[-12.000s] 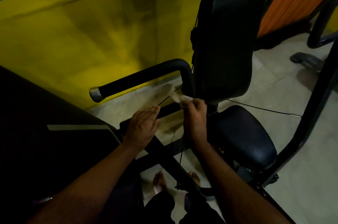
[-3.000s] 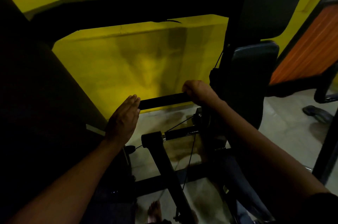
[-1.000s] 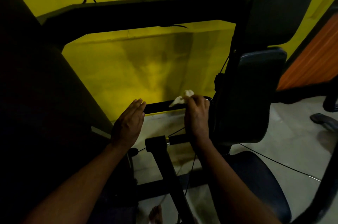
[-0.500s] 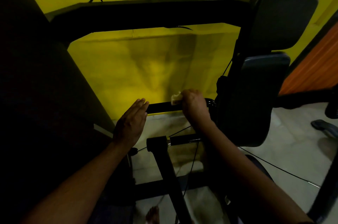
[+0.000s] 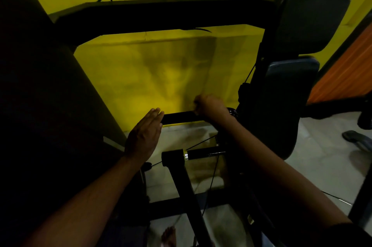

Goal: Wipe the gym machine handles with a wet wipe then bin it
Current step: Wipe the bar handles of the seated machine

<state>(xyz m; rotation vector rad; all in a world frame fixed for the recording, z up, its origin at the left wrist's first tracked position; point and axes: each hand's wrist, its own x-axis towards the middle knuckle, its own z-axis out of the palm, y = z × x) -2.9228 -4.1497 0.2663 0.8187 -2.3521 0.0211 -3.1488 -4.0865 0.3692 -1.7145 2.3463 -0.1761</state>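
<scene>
Looks like a small gym: a black weight machine with padded backrest [image 5: 310, 23], foam-grip handle [image 5: 179, 117], thin cables [image 5: 211, 182], all against a yellow wall [image 5: 157, 69] on a tiled floor [image 5: 314, 168].

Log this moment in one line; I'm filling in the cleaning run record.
step: wiping handle | left hand: flat, by handle's free end | right hand: wrapped round handle | wipe: not visible

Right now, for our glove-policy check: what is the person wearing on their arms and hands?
No gloves: the left hand and right hand are bare. No watch or ring shows in this dim light. Both forearms are uncovered; a dark sleeve starts high on the right arm.
</scene>
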